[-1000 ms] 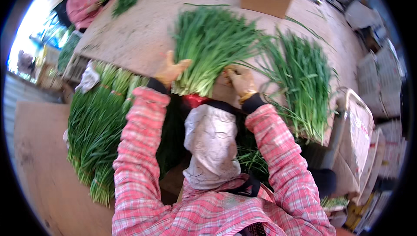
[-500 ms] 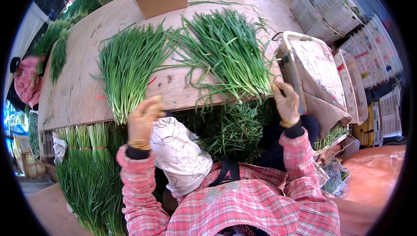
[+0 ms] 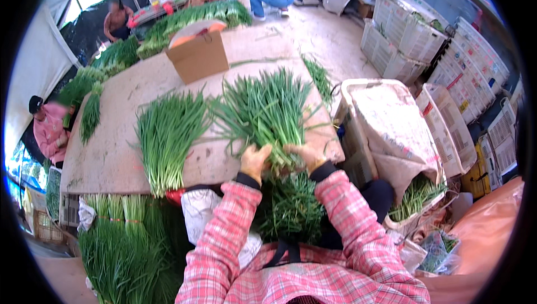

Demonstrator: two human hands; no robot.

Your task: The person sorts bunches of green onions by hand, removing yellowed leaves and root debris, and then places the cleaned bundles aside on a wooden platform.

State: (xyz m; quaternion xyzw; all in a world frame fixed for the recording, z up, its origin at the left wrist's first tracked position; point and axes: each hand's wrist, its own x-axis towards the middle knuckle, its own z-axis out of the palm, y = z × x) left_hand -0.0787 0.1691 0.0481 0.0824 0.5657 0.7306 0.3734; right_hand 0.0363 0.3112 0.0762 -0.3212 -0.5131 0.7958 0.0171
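A loose heap of garlic chives (image 3: pixel 268 105) lies at the right front of the wooden tabletop, leaves pointing away from me. My left hand (image 3: pixel 255 160) is closed on the left side of its pale stem ends, and my right hand (image 3: pixel 307 156) grips the right side. The stems lie between both hands, right at the table's front edge. To the left, a neater pile of garlic chives (image 3: pixel 169 136) rests on the tabletop (image 3: pixel 106 158), its white ends reaching the edge. Some fingertips are hidden by the stems.
A cardboard box (image 3: pixel 198 57) stands farther back. Beneath the table edge are chive trimmings (image 3: pixel 291 209) and, at left, banded chive bundles (image 3: pixel 123 248). A cloth-covered crate (image 3: pixel 386 119) stands close at right, with stacked white crates (image 3: pixel 403 41) beyond. Co-workers (image 3: pixel 51 128) sit around the far side.
Both hands have come inward from either side and closed on the right heap's stem ends. The heap is drawn together more tightly. The view has tilted up, showing more people behind.
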